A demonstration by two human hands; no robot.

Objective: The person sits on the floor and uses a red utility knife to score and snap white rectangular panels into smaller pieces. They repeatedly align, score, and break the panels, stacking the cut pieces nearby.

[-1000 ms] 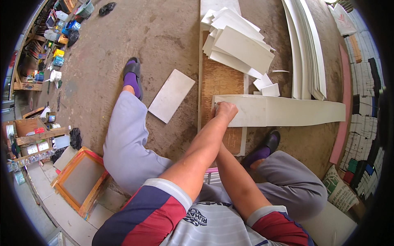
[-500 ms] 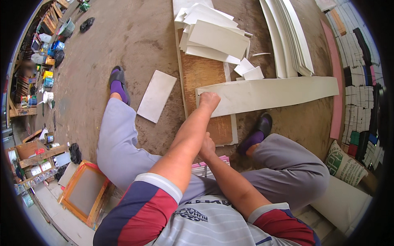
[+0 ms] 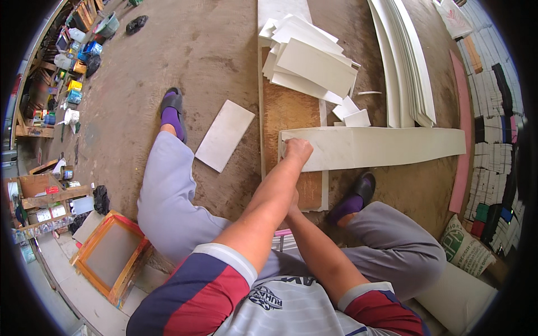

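Note:
A long white strip of board (image 3: 381, 147) lies crosswise over a brown wooden plank (image 3: 294, 112) on the floor. My left hand (image 3: 298, 152) is closed in a fist at the strip's left end, pressed down on it. Whatever it holds, if anything, is hidden. My right hand (image 3: 293, 203) is mostly covered by my left forearm, so its fingers do not show. Beyond the strip, a loose pile of white rectangular pieces (image 3: 316, 64) rests on the plank, with smaller white offcuts (image 3: 356, 117) beside it.
One white rectangular piece (image 3: 225, 135) lies on the floor to the left. Long white strips (image 3: 406, 67) are stacked at the far right, near a pink strip (image 3: 460, 134). Paint cans and tubs (image 3: 73, 92) line the left side. A wooden-framed screen (image 3: 109, 252) leans at lower left.
The view has shifted, so the scene sits further right and lower. My left fist remains at the strip's left end. My right hand is now more hidden behind my left forearm.

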